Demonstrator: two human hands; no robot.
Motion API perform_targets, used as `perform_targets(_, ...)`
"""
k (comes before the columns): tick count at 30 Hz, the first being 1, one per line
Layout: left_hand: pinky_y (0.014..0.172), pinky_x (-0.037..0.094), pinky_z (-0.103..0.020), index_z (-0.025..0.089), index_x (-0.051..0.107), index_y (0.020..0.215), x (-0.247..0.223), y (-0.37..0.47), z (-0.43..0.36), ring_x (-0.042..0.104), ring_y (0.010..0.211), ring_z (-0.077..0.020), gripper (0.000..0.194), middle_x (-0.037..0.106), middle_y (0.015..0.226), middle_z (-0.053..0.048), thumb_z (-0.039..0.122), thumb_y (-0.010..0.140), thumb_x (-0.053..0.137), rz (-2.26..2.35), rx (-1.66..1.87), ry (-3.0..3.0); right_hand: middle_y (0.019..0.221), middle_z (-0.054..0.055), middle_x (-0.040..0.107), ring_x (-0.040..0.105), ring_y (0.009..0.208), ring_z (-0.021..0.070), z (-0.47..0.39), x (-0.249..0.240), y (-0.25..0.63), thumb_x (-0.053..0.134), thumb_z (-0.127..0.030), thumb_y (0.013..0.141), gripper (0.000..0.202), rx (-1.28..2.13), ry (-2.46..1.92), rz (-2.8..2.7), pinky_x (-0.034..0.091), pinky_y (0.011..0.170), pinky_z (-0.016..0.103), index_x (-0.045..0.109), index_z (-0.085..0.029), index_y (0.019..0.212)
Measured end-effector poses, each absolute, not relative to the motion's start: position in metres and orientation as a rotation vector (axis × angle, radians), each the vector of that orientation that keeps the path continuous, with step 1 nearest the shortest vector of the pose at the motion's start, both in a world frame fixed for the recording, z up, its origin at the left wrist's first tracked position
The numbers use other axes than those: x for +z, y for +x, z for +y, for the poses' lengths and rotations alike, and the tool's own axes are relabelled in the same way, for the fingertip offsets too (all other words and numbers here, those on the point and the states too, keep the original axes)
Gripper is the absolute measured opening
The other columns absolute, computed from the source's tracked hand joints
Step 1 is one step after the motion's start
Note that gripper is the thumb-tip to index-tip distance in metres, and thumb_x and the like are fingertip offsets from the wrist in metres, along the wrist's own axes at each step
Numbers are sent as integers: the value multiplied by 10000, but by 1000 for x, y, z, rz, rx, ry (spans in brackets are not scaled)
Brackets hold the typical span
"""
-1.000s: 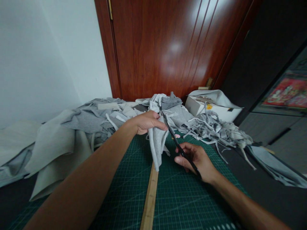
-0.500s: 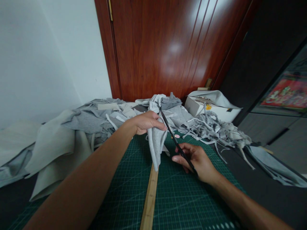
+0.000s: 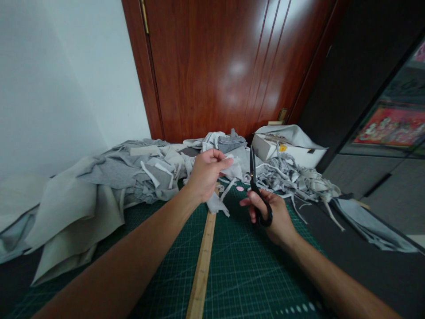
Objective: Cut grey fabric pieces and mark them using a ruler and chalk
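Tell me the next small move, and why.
I'd bring the scissors closer to the cloth, if more trimming is wanted: the left hand pinches the cloth, while the right hand holds the scissors beside it, blades pointing toward the door.
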State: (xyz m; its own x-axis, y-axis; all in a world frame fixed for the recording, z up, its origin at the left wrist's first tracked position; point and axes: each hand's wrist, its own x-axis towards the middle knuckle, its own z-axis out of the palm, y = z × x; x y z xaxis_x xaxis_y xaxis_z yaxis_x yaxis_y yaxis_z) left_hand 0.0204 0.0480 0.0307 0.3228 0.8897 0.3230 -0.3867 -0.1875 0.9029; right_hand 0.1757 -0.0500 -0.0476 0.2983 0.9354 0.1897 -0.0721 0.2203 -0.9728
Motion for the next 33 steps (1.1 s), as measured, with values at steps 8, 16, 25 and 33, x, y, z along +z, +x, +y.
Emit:
perform_targets(8,664,414,-256,197,538,709,-32,23,-6,564,663,-116,282,605,672,48,209,634,810,560,1204,1223,620,20,667,558,495,116,-46,-42,182,909,-710,625,594,933,-1040,-833,437,421,219,720,-159,741)
perform_targets(16,632,431,-251,190,641,737,-43,13,-9,592,676,-131,289,662,711,35,122,538,840,551,1065,1192,570,-68,582,494,479,92,-47,-40,182,1044,-334,479,488,990,-1055,-852,404,443,213,727,-167,811)
perform_targets(25,779,579,-370,155,754,980,-27,16,-13,745,941,-287,602,784,947,-112,661,678,880,376,803,859,730,-56,663,533,614,103,-53,-41,182,1003,-213,509,482,963,-1030,-1009,434,558,215,764,-208,928)
perform_targets(33,761,575,-359,175,743,976,-37,13,-10,728,801,-226,306,790,923,-48,268,695,821,691,1135,1072,578,-60,625,502,489,113,-52,-44,178,992,-370,612,432,938,-1111,-1093,376,464,233,715,-189,891)
